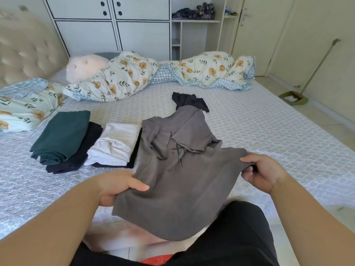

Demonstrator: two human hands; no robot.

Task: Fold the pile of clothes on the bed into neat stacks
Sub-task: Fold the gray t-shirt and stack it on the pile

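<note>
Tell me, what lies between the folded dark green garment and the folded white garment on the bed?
In the head view, a folded dark navy garment lies between the green garment and the white garment, partly under the green one.

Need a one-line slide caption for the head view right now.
Both hands, left hand and right hand, grip a grey T-shirt over the bed, beside folded stacks.

Grey shirt [178,179] with dark print, green [61,135], navy [76,158] and white folds [117,144], floral quilt [123,75].
</note>
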